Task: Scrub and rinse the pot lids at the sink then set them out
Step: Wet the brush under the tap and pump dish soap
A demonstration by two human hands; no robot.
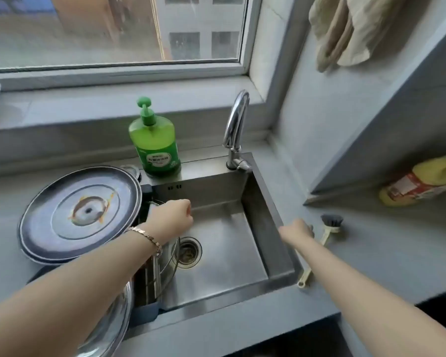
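Behind the sink (265, 228), green soap bottle (153, 140), label (158, 160) writing unreadable

Single head-worn wide view, steeply down, close over the sink (229, 258)

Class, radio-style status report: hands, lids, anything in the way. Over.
Left hand on the upright lid in the sink, grip hidden. Right hand at the brush on the counter, grip unclear. Flat lid waits left of sink. Tap not running.

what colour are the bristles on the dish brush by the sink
Dark grey, on a cream handle; the head view shows the dish brush best.
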